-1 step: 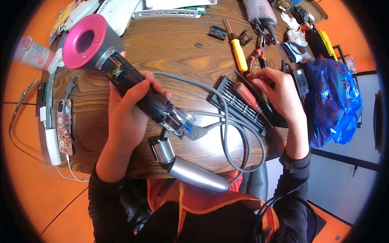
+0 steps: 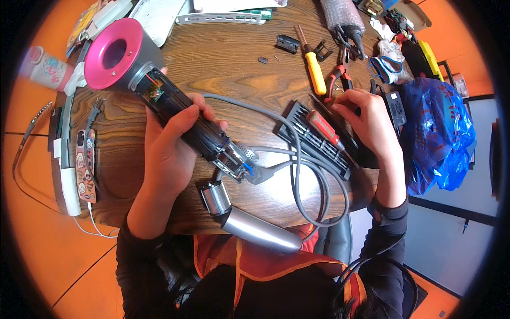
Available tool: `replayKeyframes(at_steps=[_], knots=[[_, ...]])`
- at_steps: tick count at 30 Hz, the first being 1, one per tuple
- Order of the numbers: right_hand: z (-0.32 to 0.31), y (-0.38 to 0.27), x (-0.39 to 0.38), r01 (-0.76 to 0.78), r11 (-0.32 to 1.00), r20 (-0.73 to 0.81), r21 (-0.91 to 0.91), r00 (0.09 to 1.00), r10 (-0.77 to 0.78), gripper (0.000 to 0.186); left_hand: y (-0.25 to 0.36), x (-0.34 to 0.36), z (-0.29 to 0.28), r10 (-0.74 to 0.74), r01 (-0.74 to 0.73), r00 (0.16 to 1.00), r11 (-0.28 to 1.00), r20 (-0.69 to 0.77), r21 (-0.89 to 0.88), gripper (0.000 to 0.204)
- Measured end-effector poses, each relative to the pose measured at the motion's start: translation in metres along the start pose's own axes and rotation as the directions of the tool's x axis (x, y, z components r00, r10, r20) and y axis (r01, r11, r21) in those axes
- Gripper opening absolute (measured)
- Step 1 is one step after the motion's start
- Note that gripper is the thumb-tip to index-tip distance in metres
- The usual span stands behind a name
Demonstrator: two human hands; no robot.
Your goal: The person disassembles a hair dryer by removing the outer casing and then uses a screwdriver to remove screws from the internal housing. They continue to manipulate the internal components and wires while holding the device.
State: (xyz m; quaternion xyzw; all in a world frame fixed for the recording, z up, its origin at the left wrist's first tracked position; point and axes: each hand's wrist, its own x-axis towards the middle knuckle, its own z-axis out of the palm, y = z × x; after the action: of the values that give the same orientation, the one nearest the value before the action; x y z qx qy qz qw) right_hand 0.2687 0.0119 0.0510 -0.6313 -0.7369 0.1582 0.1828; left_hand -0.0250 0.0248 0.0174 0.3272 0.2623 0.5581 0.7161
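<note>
A hair dryer [image 2: 183, 119] with a bright pink ring [image 2: 114, 54] on its head rests tilted in my left hand [image 2: 172, 143], whose fingers wrap round its opened black handle. Wiring and a small board show inside the handle; the grey cord [image 2: 260, 174] leaves its lower end. To the right, my right hand [image 2: 366, 119] has its thumb and fingers drawn together above dark tools; a thin dark pointed piece shows by the fingertips, and I cannot make out what they hold. Beside this hand lies a red-handled screwdriver [image 2: 325, 127] across a black bit case [image 2: 311, 139].
A silver tube [image 2: 260, 229] lies at the table's near edge, partly over it. Beyond my right hand are pliers [image 2: 338, 82], a yellow screwdriver [image 2: 314, 72] and small black parts [image 2: 287, 43]. A blue plastic bag [image 2: 438, 135] stands right; a phone [image 2: 86, 165] lies left.
</note>
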Motion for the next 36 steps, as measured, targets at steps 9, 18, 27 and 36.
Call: replayKeyframes(at_steps=[9,18,27,36], knots=[[0.016,0.005,0.006,-0.011,0.985,0.075,-0.173,0.997,0.024,0.014,-0.001,0.002,-0.002,-0.003,0.004,1.0,0.992,0.014,-0.124,0.071],[0.014,-0.021,0.067,0.157,0.987,-0.137,0.02,0.979,-0.153,0.014,-0.003,0.0,0.002,-0.04,0.04,0.999,0.997,0.003,-0.07,0.067],[0.058,-0.008,0.109,0.211,0.969,0.023,-0.129,0.977,-0.21,0.014,-0.003,0.0,0.007,0.0,-0.001,1.0,0.998,-0.024,-0.058,0.064],[0.034,-0.004,0.109,0.207,0.964,-0.053,-0.168,0.974,-0.219,0.016,-0.003,-0.001,0.007,-0.008,0.006,0.999,0.998,-0.031,-0.058,0.065]])
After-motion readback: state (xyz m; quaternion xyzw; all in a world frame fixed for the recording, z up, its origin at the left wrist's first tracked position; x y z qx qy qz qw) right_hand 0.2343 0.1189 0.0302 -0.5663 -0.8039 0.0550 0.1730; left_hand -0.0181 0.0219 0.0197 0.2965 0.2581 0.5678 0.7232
